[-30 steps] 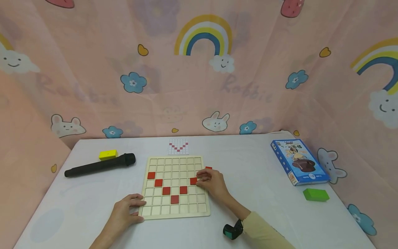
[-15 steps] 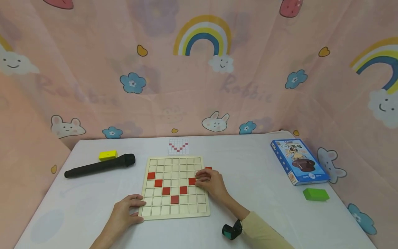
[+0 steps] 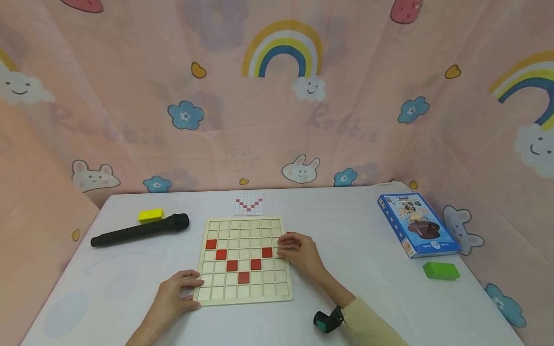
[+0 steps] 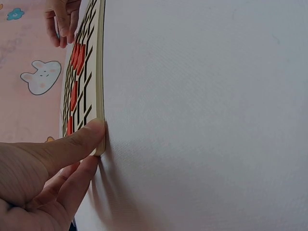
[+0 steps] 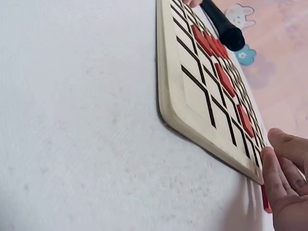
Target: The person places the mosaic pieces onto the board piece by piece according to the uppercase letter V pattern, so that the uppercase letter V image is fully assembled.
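Left hand (image 3: 173, 294): rests on the tabletop (image 3: 372, 283) at the near-left corner of the wooden grid board (image 3: 243, 262). The thumb presses against that corner's edge and the fingers curl loosely beside it. It steadies the board and grasps nothing.

Right hand (image 3: 299, 252): lies at the board's right edge with fingers curled down over a red tile (image 3: 289, 234) that sits just off the board. Only a sliver of that tile shows, so whether the fingers pinch it or merely cover it cannot be told.

Board: lies flat between the two hands, with six red tiles seated in its cells as a V; the nearest of them (image 3: 267, 252) is just left of the right fingertips.

Pattern card (image 3: 248, 203): beyond the board, away from both hands, showing a red V on a grid.

Other things: a black microphone (image 3: 139, 230) and a yellow block (image 3: 150, 215) lie far left of the left hand. A blue box (image 3: 416, 224) and a green block (image 3: 440, 270) lie well to the right of the right hand.

Risk: the loose tile could catch on a cell ridge and sit tilted, or land in the wrong cell. If the left thumb eases off, a nudge could slide the board.
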`<state>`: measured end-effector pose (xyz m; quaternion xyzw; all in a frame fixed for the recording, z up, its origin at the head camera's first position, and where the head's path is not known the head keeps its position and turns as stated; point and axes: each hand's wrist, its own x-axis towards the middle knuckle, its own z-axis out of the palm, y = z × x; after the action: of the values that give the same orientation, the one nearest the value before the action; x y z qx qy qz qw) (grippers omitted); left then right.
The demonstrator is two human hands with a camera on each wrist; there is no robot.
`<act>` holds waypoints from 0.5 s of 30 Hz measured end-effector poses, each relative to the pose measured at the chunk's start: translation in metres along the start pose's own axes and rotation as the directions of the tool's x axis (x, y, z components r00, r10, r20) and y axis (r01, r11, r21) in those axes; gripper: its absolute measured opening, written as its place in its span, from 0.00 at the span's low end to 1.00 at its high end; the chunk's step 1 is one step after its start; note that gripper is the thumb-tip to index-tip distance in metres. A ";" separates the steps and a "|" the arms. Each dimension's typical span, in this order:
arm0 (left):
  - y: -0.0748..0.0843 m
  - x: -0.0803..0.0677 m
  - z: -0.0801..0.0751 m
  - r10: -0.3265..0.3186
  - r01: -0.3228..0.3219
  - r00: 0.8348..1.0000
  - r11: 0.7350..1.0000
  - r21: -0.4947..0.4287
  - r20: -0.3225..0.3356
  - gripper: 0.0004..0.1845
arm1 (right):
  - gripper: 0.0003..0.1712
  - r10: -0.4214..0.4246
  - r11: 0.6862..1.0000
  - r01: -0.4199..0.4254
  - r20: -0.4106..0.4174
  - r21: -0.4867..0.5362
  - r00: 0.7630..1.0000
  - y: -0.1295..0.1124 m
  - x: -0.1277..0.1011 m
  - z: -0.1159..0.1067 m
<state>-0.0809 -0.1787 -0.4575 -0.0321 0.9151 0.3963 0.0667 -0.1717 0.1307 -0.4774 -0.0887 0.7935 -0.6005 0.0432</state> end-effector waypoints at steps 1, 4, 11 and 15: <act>0.000 0.000 0.000 -0.001 0.001 1.000 1.000 0.005 0.003 0.23 | 0.18 0.004 1.000 -0.004 -0.009 0.009 1.000 0.002 -0.001 -0.004; 0.001 0.000 0.000 -0.004 0.004 1.000 1.000 0.009 0.007 0.23 | 0.19 0.024 1.000 -0.024 -0.038 0.001 0.999 0.006 -0.002 -0.019; 0.000 -0.001 0.000 -0.006 0.006 1.000 1.000 0.011 -0.001 0.23 | 0.20 0.050 0.993 -0.057 -0.068 -0.100 0.996 0.021 0.008 -0.046; 0.001 0.000 0.000 -0.001 0.001 1.000 1.000 0.018 0.005 0.23 | 0.21 0.032 0.985 -0.039 -0.044 -0.169 0.999 0.025 0.018 -0.050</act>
<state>-0.0806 -0.1780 -0.4573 -0.0309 0.9185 0.3880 0.0692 -0.2002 0.1811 -0.4875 -0.0657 0.8440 -0.5315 0.0298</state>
